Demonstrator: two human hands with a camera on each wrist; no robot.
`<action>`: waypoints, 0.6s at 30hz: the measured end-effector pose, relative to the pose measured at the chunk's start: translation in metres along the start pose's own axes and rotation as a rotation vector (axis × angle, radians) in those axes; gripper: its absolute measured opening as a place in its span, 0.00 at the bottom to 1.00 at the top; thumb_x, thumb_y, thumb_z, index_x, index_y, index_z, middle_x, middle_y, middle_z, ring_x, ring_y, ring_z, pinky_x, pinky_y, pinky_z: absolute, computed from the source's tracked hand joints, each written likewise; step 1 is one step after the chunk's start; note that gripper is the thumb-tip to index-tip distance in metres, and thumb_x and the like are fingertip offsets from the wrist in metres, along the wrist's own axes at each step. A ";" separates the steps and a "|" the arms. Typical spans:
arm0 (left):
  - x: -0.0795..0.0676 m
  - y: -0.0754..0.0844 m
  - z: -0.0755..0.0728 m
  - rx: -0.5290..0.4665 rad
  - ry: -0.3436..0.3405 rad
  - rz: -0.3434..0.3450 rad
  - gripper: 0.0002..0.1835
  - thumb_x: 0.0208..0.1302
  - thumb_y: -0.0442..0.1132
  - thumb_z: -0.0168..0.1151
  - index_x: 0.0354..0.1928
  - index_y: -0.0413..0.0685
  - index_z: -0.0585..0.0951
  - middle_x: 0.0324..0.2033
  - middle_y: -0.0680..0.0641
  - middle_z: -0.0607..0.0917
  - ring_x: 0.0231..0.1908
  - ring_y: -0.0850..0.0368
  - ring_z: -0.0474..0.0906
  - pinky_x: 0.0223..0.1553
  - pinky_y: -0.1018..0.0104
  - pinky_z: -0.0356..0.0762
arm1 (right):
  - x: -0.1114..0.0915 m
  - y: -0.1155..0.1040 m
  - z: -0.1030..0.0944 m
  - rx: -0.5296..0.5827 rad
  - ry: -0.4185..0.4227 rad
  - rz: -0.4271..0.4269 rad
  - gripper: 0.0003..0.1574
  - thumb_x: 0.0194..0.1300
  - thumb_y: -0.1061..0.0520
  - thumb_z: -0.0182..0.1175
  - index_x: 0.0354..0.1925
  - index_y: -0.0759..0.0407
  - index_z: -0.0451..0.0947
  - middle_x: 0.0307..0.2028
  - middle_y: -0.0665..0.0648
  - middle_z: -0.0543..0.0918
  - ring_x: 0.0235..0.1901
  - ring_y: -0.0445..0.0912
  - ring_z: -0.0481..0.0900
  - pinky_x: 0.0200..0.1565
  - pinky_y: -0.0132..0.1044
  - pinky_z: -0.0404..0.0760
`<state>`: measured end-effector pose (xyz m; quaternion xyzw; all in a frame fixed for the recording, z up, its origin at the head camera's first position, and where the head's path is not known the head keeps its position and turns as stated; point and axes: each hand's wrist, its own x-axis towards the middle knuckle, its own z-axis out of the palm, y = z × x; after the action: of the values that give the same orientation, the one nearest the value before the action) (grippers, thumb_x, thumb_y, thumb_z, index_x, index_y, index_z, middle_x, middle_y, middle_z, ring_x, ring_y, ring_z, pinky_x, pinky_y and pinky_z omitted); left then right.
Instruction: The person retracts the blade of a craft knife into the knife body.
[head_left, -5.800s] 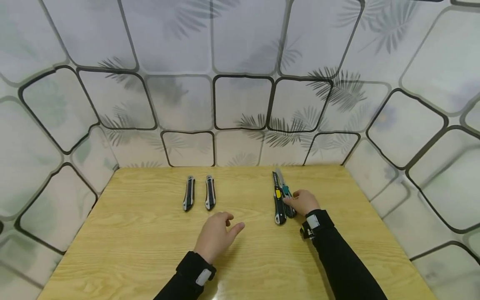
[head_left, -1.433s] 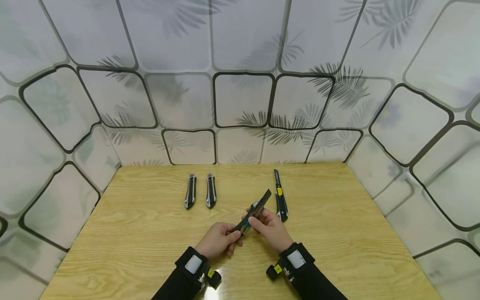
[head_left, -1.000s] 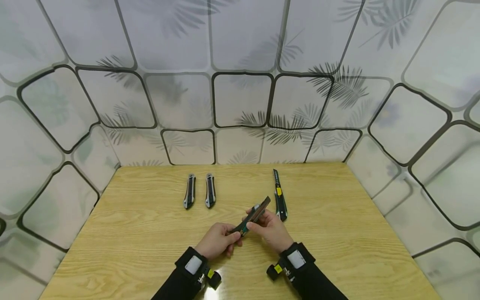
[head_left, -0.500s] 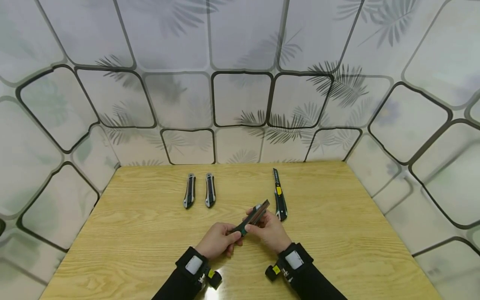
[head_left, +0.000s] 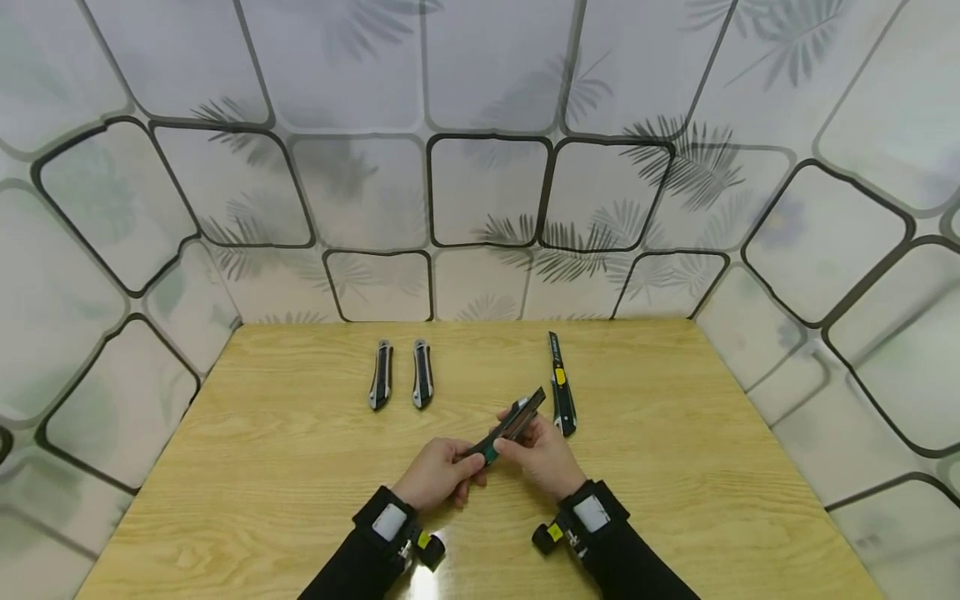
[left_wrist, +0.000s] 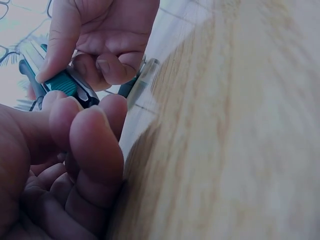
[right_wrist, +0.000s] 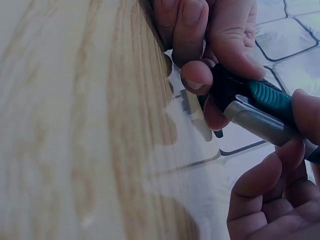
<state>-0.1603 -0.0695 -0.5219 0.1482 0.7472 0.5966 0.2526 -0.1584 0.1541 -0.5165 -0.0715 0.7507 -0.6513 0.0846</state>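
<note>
A black-and-teal utility knife is held slanted above the table between both hands, its upper end pointing away and right. My left hand pinches its lower end between thumb and fingers. My right hand grips it further up, thumb on its near side. In the right wrist view, the ribbed teal part and a silver-grey edge show between the two hands. Behind the right hand lies a black utility knife with a yellow slider, its blade out.
Two silver-and-black utility knives lie side by side at the back left of the wooden table. A pale patterned cloth wall rises behind the table and along both sides. A camera is strapped to each wrist.
The right hand has lifted the teal knife from beside the yellow-slider knife and brought it to the middle, where the left hand also grips it. Lately the right thumb slid slightly down the knife.
</note>
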 end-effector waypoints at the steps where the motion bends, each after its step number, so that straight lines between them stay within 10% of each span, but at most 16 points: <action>1: 0.000 0.000 0.000 -0.005 0.003 -0.002 0.15 0.82 0.42 0.60 0.42 0.36 0.86 0.21 0.53 0.84 0.17 0.66 0.75 0.21 0.73 0.75 | 0.000 0.000 0.000 0.003 0.014 0.014 0.27 0.74 0.61 0.67 0.66 0.69 0.74 0.54 0.65 0.89 0.44 0.36 0.85 0.45 0.30 0.79; 5: -0.001 0.004 0.003 0.078 0.072 0.016 0.16 0.80 0.46 0.62 0.46 0.38 0.86 0.24 0.50 0.85 0.18 0.64 0.76 0.22 0.70 0.76 | 0.000 -0.001 0.001 0.028 0.077 0.074 0.23 0.80 0.56 0.63 0.64 0.70 0.78 0.40 0.52 0.88 0.34 0.41 0.80 0.39 0.32 0.79; 11: -0.004 0.026 0.020 0.531 0.301 0.121 0.27 0.70 0.52 0.74 0.60 0.38 0.83 0.45 0.44 0.87 0.38 0.57 0.82 0.38 0.61 0.82 | -0.002 -0.004 0.002 0.059 0.144 0.105 0.22 0.82 0.53 0.60 0.58 0.71 0.82 0.32 0.50 0.87 0.29 0.41 0.81 0.36 0.32 0.83; 18: -0.001 0.042 0.041 0.908 0.429 0.210 0.20 0.66 0.47 0.78 0.49 0.40 0.87 0.38 0.44 0.85 0.39 0.52 0.82 0.41 0.57 0.84 | -0.002 -0.008 0.005 0.005 0.130 0.056 0.21 0.81 0.54 0.62 0.59 0.71 0.83 0.33 0.54 0.88 0.28 0.40 0.79 0.34 0.31 0.79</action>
<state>-0.1406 -0.0265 -0.4881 0.1917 0.9470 0.2512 -0.0575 -0.1556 0.1484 -0.5094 -0.0080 0.7546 -0.6539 0.0543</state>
